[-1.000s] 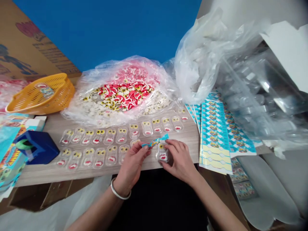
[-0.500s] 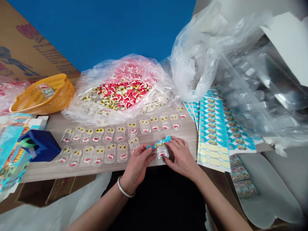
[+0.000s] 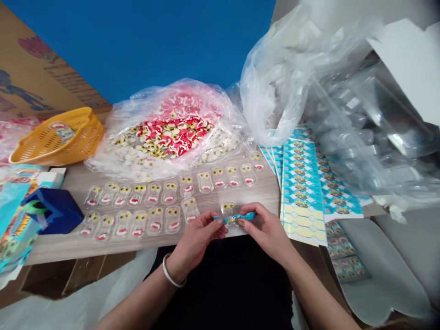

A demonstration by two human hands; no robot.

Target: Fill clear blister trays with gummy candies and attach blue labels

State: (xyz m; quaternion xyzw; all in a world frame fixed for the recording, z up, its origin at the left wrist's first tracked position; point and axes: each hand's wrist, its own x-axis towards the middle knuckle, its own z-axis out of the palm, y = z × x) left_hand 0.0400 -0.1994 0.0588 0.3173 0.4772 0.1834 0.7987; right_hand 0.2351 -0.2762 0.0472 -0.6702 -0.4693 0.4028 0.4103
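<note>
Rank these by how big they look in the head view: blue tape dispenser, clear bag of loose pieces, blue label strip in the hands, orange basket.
Largest to smallest:
1. Clear bag
2. Orange basket
3. Blue tape dispenser
4. Blue label strip, partly covered by fingers

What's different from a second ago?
The blue strip moved down the clear pack, from above its eyes to below them. The right hand went from the pack's side to the strip's right end. The left hand kept its end; the orange basket stayed put.
</note>
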